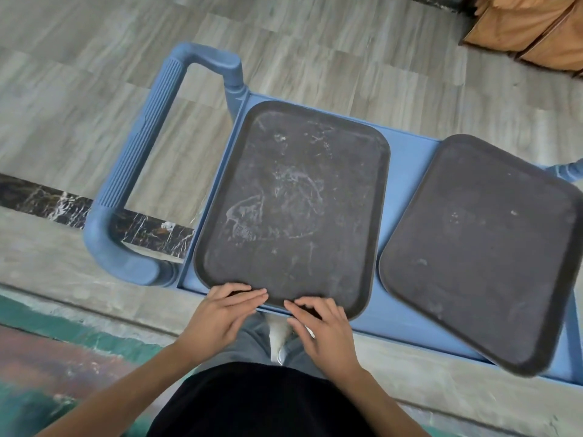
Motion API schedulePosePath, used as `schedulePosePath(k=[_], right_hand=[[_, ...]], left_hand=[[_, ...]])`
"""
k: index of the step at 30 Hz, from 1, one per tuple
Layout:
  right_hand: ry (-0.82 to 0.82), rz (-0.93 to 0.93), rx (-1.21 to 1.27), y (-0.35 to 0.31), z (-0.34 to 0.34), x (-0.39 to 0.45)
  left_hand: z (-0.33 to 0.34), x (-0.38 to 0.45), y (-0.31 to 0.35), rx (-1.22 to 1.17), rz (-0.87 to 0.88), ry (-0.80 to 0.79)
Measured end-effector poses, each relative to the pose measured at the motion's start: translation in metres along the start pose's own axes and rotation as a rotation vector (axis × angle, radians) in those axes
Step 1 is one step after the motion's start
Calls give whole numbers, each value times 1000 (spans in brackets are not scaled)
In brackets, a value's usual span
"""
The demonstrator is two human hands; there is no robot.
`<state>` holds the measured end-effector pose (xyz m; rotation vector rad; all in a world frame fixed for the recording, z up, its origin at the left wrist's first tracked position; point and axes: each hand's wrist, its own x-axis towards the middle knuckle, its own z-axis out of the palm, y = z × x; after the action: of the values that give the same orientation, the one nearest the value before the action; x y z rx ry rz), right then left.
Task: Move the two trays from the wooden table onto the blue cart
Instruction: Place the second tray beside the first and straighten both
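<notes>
Two dark, scuffed rectangular trays lie on the blue cart (407, 165). The left tray (293, 203) sits flat beside the cart's handle end. The right tray (482, 247) lies skewed, its near corner hanging past the cart's front edge. My left hand (225, 313) and my right hand (318, 326) both rest on the left tray's near rim, fingers curled over the edge. The wooden table is out of view.
The cart's ribbed blue handle (142, 159) juts out to the left. Grey wood-look floor surrounds the cart, with a dark marble strip (47, 203) on the left. Brown cushions (533, 26) lie at the top right. A coloured rug (47, 367) is at my feet.
</notes>
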<state>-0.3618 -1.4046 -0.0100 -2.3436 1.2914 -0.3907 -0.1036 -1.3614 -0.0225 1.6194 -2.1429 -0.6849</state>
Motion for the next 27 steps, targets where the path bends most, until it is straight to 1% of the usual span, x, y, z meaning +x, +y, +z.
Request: schedulePosePath(k=[10,15,22,27], right_hand=[[61,-19,12,-3,3,-1],[79,-25,22,-1,6,-3],[37,27,58,2,10,-4],[-44,84,115,-2,2,0]], left_hand=[[14,-5,-2,39,-12,96],[16,-5,0,45,-17,119],[12,-2,-2,19,-16,67],[-5,9,3,-2,27,13]])
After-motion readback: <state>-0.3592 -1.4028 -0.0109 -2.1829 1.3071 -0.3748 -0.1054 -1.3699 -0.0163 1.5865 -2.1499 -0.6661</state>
